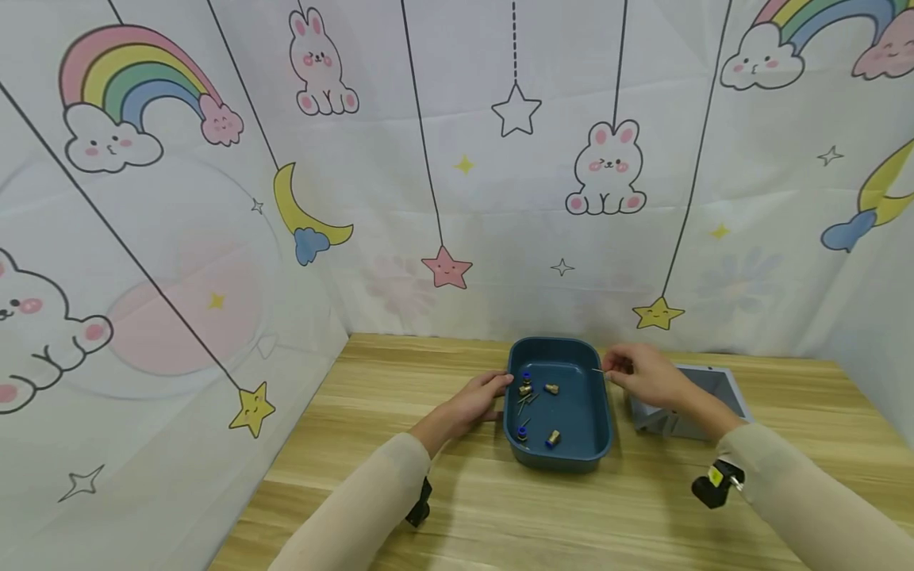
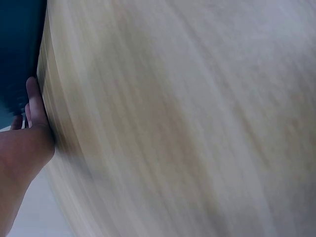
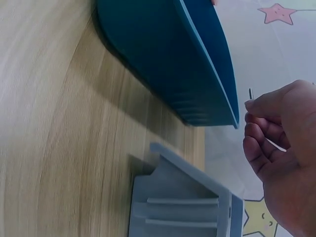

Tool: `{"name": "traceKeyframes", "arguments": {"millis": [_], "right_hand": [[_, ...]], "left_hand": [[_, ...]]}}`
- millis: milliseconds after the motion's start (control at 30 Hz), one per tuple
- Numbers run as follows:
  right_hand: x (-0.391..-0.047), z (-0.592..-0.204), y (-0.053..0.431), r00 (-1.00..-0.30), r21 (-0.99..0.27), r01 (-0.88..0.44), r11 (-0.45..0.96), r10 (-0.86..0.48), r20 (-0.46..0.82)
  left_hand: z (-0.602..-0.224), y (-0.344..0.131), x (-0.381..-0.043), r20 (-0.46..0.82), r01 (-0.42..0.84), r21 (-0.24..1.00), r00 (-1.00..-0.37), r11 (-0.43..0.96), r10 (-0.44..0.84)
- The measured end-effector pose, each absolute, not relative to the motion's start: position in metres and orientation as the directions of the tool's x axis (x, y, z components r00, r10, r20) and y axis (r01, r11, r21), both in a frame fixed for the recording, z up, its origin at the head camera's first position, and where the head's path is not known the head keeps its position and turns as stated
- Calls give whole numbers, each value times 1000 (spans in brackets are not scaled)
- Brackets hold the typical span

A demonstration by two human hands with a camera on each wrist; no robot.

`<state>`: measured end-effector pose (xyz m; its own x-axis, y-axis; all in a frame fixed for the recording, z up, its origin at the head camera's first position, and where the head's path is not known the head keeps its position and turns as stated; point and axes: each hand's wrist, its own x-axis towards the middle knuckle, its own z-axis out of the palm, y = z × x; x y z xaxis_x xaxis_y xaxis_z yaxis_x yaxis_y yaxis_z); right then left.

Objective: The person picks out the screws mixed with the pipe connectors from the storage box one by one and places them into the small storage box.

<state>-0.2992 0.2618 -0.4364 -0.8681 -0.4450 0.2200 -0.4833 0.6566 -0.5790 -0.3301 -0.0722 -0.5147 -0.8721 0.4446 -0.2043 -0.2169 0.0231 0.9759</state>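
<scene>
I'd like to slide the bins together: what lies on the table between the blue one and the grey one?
Only wooden tabletop, partly in shadow, shows between the blue bin and the grey bin in the right wrist view.

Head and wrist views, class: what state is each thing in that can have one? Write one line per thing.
Blue tub: upright, open-topped, small parts inside
Brass fittings: lying loose in the tub
Thin pins: scattered loose in the tub
Left hand: holds the tub's left side
Right hand: pinches a single pin
Single pin: pinched, one end sticking out
Gray bin: open-topped, partly hidden
Cloth backdrop: hanging, creased
</scene>
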Motion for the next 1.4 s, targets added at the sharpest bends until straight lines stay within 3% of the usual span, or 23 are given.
{"name": "traceKeyframes", "arguments": {"millis": [867,1400], "right_hand": [[-308,-439,303,-908,-571,-415,708,-356,220],[-295,-433,327,-940,-574,-342,744,-286,189]], "left_hand": [[-512,-72,-330,-207,-221,975,-870,21,447],[-514,-73,-331,-216,-222,974,-878,35,427]]}}
